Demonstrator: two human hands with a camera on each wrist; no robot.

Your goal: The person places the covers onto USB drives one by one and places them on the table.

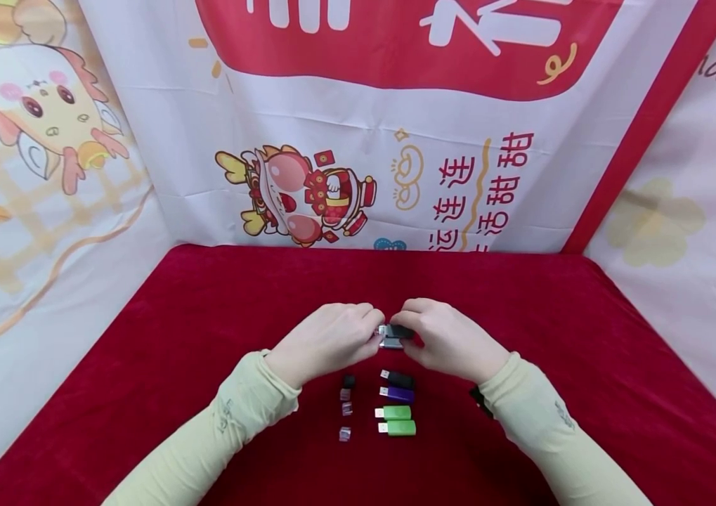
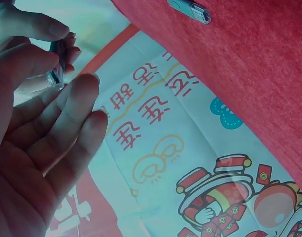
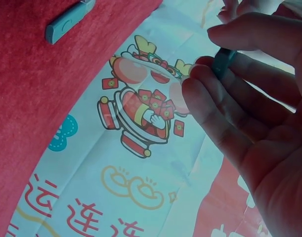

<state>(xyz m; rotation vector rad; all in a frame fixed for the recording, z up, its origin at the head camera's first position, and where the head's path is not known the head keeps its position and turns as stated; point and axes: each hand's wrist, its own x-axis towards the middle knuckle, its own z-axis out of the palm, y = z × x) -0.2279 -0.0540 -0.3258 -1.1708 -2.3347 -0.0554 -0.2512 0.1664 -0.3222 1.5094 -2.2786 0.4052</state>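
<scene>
Above the middle of the table, both hands meet at a black USB stick (image 1: 400, 331). My right hand (image 1: 452, 341) grips its dark body (image 3: 224, 62) between thumb and fingers. From the other side my left hand (image 1: 329, 342) pinches the clear cap (image 2: 55, 79) at the plug end; fingertips partly hide it, and how far the cap sits on the plug cannot be told. Just below the hands a grey USB stick (image 1: 391, 344) lies on the cloth, a clear cap over its plug (image 2: 199, 14) in the left wrist view.
Nearer me lie a black USB stick (image 1: 399, 380), a purple one (image 1: 399, 394) and two green ones (image 1: 398, 412), metal plugs bare and pointing left. To their left are a black cap (image 1: 348, 381) and clear caps (image 1: 347, 407). Red cloth (image 1: 256, 281) covers the table; printed curtains surround it.
</scene>
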